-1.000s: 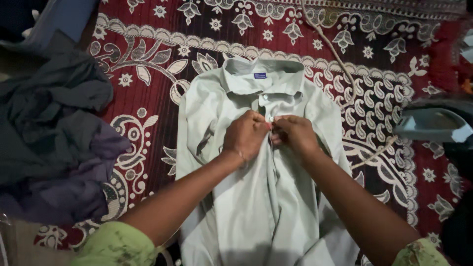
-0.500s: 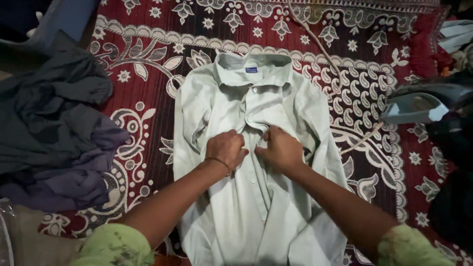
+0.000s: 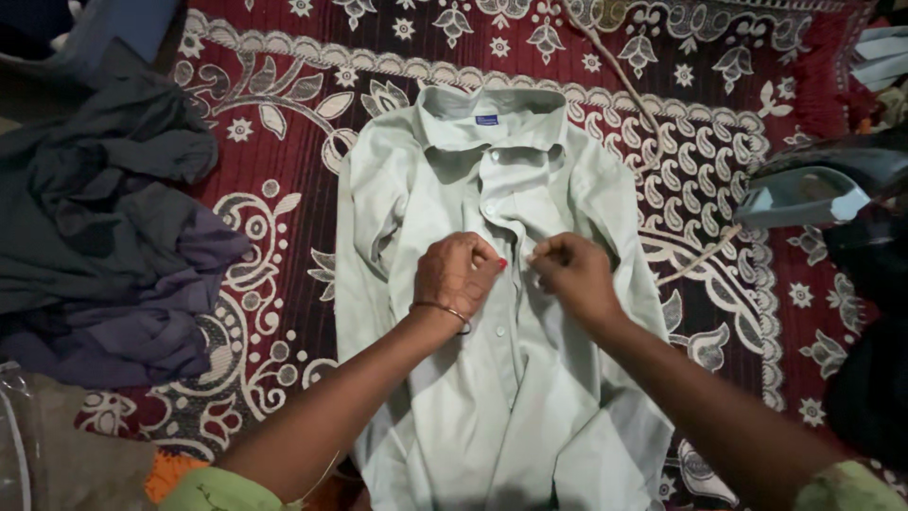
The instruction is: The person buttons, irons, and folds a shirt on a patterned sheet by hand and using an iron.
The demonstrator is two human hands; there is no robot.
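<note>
Your left hand (image 3: 458, 273) is curled with its fingertips pinching the left edge of the button strip of the pale green shirt (image 3: 492, 378), and your right hand (image 3: 572, 270) pinches the facing edge just beside it, fingers pressed together on the cloth. The shirt lies flat, front up, on the red patterned rug (image 3: 284, 189), collar away from you, and the grip sits at chest height, below the buttons that are closed under the collar. Both forearms come in from the lower edge and meet over the shirt's middle, wrists slightly bent, a thin bangle on the left one. To your left a heap of dark clothes (image 3: 104, 237) lies near the sleeve. To your right an iron (image 3: 804, 194) stands well apart, its cord (image 3: 624, 85) running past the shirt's shoulder. Bare rug shows beside both sleeves.
</note>
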